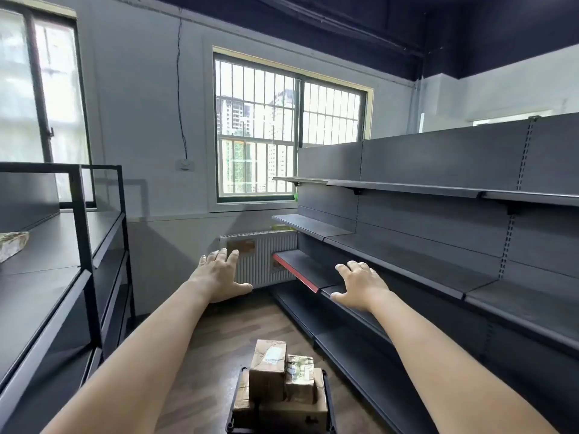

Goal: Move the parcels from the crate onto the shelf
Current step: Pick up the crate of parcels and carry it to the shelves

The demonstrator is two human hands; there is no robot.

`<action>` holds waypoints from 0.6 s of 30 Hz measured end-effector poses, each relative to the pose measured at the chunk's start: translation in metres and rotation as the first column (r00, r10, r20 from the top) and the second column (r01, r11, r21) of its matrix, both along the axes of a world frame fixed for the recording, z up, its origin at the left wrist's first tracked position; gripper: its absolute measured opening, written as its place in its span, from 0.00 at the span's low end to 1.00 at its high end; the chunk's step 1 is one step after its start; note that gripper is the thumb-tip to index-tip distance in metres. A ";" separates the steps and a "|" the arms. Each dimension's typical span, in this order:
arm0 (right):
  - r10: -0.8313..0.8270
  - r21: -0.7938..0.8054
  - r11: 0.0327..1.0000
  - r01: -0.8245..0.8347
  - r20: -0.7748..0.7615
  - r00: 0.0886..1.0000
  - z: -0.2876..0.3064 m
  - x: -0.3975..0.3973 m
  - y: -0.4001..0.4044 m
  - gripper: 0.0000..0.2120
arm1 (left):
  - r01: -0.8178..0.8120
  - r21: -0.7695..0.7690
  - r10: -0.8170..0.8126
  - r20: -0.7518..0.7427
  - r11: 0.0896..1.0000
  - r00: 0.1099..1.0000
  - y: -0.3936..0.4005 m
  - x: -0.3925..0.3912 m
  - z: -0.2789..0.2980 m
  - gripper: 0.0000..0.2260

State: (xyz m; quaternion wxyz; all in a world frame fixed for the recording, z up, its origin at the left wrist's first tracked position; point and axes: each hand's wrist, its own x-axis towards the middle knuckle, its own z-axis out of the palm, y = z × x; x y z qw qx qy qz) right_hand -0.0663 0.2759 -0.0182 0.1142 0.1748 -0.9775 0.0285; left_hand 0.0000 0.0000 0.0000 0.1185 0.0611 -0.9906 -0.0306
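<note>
At the far left stands a black metal-framed rack with flat dark boards (47,245), and on its left edge lies 1 small parcel wrapped in shiny clear tape (12,245). Next, the person's left hand (221,275) is stretched forward in the air, fingers spread and palm down, holding nothing. Below and between the arms, at the bottom edge of the view, a dark plastic crate (327,399) sits on the brown wooden floor (219,339). It is piled with brown cardboard parcels (268,368), about 4 that I can count, boxy, with creased tape and a white label on the tallest one. The right hand (360,285) is also open and empty, fingers spread, hovering in front of the long grey metal shelf unit (438,267), whose boards look smooth and bare; 1 board has a red front strip.

I think the stack is the risk: the 2 upper parcels stand above the crate rim, so pulling 1 out carelessly may tip its neighbour onto the floor. The taped surfaces look slippery, so a grip with 1 hand could slide.
</note>
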 end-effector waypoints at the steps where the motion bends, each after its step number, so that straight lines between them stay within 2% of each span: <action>1: -0.016 0.006 1.000 0.016 0.011 1.000 -0.004 -0.001 -0.001 0.33 | -0.004 -0.004 0.004 0.010 1.000 1.000 0.000 -0.002 -0.002 0.41; 7: -0.033 0.005 0.999 0.033 0.058 0.998 -0.026 -0.034 -0.009 0.32 | 0.038 -0.002 -0.038 0.057 0.999 0.998 -0.004 -0.037 -0.020 0.41; 18: -0.022 -0.008 1.000 0.022 0.024 0.999 -0.008 -0.146 -0.015 0.33 | 0.005 -0.040 -0.004 0.038 0.999 0.999 -0.017 -0.145 -0.007 0.42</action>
